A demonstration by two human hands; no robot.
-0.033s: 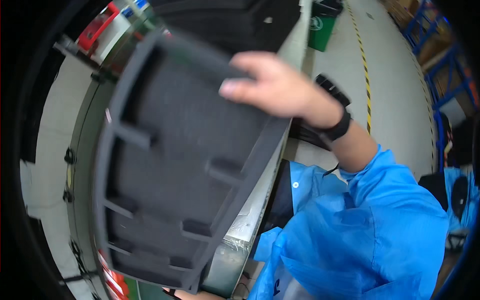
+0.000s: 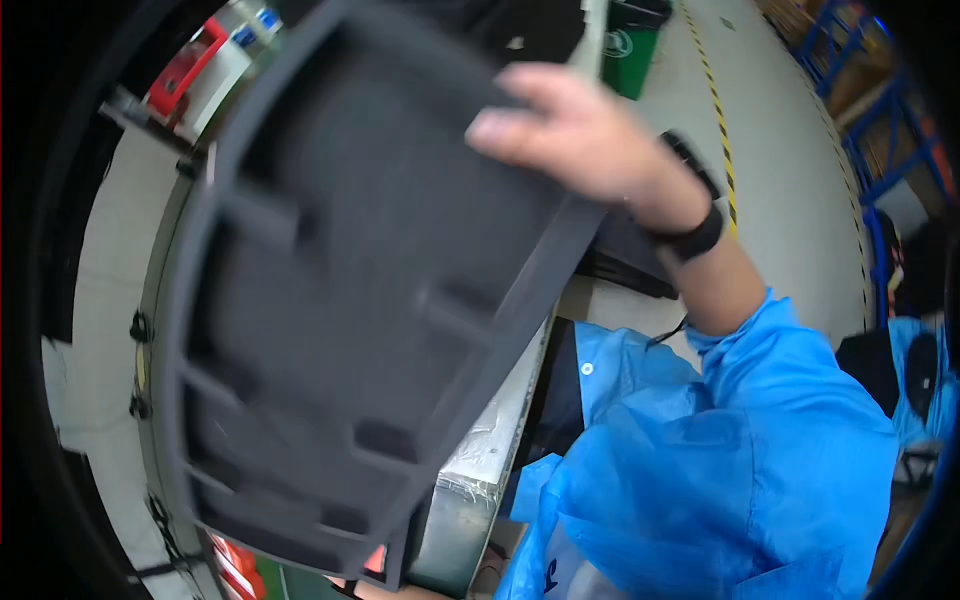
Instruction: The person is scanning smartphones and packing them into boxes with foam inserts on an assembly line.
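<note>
A large black foam tray [image 2: 350,270] with raised edges and short ribs along both sides is held tilted over the bench. My right hand [image 2: 585,130] grips its far right edge, thumb and a finger over the inner face and the other fingers hidden. Of my left hand, only the wrist area [image 2: 390,592] with a dark band shows, below the tray's near end; its fingers are hidden behind the tray. A small red patch [image 2: 376,558] is visible at the tray's near corner.
The bench [image 2: 450,540] runs beneath, with clear plastic wrap [image 2: 475,465] on it. More black foam pieces [image 2: 520,20] lie at the far end. A red-handled container [image 2: 185,75] stands far left, a green bin [image 2: 632,60] beyond, blue racks [image 2: 875,150] on the right.
The tray has risen closer to my view, its far end shifting upward. My right hand has moved up and slightly right with it. The red patch has come into sight.
</note>
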